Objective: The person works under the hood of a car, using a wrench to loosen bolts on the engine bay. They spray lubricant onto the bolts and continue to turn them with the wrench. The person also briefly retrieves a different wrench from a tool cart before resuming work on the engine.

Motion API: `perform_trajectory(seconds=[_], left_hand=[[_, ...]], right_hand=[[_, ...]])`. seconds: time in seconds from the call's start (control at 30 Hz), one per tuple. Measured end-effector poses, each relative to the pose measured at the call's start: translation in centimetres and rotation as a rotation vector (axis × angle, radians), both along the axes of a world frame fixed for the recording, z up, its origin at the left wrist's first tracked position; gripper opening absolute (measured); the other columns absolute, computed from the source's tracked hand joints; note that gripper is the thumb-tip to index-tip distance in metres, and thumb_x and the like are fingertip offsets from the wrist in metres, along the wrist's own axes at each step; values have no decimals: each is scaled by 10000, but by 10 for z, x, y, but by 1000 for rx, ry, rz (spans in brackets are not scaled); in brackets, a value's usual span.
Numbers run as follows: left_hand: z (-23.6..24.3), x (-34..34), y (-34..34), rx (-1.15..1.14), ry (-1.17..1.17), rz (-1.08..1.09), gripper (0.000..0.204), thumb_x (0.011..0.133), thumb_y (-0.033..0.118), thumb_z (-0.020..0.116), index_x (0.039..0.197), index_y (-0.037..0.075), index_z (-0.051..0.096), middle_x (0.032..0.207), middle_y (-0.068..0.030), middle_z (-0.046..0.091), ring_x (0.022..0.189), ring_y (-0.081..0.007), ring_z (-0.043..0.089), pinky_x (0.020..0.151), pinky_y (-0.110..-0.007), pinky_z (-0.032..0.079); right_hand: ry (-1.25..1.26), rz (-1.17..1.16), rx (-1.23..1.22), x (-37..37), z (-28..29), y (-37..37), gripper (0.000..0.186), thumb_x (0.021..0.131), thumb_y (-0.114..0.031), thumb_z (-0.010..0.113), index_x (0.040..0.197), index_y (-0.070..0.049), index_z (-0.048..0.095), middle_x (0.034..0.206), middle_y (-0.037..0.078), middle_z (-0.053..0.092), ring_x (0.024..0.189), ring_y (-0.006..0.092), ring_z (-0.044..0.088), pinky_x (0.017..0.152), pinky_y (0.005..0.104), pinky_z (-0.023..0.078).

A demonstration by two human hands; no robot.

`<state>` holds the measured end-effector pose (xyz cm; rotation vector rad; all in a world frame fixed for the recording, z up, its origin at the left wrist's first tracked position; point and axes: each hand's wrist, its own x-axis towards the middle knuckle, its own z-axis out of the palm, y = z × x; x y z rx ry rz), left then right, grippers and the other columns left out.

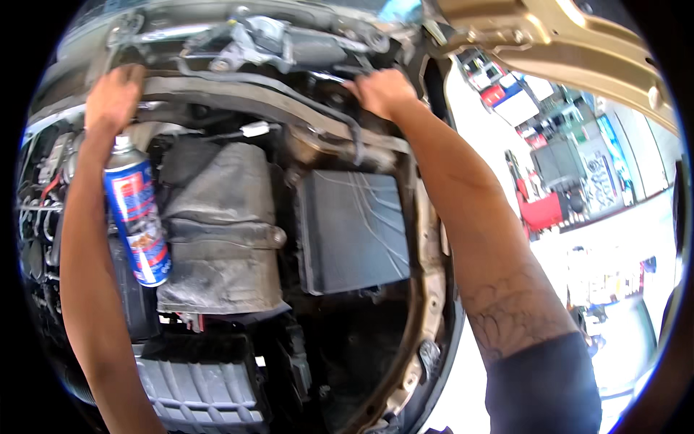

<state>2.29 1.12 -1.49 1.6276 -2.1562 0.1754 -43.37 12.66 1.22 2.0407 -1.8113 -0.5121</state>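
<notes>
My left hand (116,100) is at the far left of the engine bay, its fingers curled at the metal cowl edge (210,88); what they grip is hidden. Below its wrist a blue and red spray can (137,217) with a white top stands tilted beside my forearm. At the far right of the cowl my right hand (384,92) is closed, with a shiny metal piece (327,77) just left of its fingertips. Whether the hand holds that piece, I cannot make out. Between the hands lies the wiper motor and linkage (264,42), with a grey hose (289,92) in front.
A grey heat-shield-like cover (224,231), a black box with a flat lid (354,231) and a ribbed black housing (199,390) fill the bay. The gold fender edge (426,318) curves along the right. Beyond it are a raised gold panel (571,50) and a red workshop item (542,211).
</notes>
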Motion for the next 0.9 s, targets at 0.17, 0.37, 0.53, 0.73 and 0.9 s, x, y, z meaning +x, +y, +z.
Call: perform_trajectory(seconds=[0.17, 0.37, 0.53, 0.73, 0.9], left_hand=[[21, -10, 10, 40, 95, 80, 444, 953, 412, 421, 1061, 126, 743, 1082, -221, 704, 1045, -421, 651, 948, -503, 489], [20, -8, 13, -30, 72, 7, 427, 962, 387, 417, 1133, 134, 716, 1169, -191, 686, 1116, -392, 623, 957, -492, 481], [0, -2, -2, -92, 66, -32, 421, 960, 400, 418, 1123, 142, 708, 1143, -202, 689, 1098, -407, 631, 947, -509, 481], [15, -8, 11, -43, 88, 53, 421, 981, 408, 431, 1083, 125, 726, 1075, -219, 701, 1023, -423, 655, 914, -521, 502], [26, -17, 21, -89, 79, -25, 398, 976, 351, 427, 1104, 110, 716, 1121, -163, 706, 1045, -385, 652, 923, -497, 488]], right_hand=[[-56, -206, 88, 22, 26, 5, 661, 1045, -557, 314, 984, -60, 745, 944, 207, 735, 950, 381, 704, 859, 492, 546], [-161, -218, 12, 44, 25, 20, 629, 1047, -528, 351, 1021, -40, 748, 1034, 200, 730, 1012, 386, 695, 870, 479, 549], [50, 27, -69, -6, 11, -7, 644, 1040, -552, 351, 846, -89, 754, 849, 173, 735, 811, 360, 723, 710, 464, 570], [-105, -225, -9, 22, 17, 6, 677, 1046, -567, 302, 997, -70, 759, 1030, 219, 722, 987, 376, 699, 872, 484, 551], [-255, -238, 97, 57, 28, 22, 618, 1060, -507, 333, 1044, -52, 751, 1105, 198, 723, 1062, 373, 693, 905, 493, 551]])
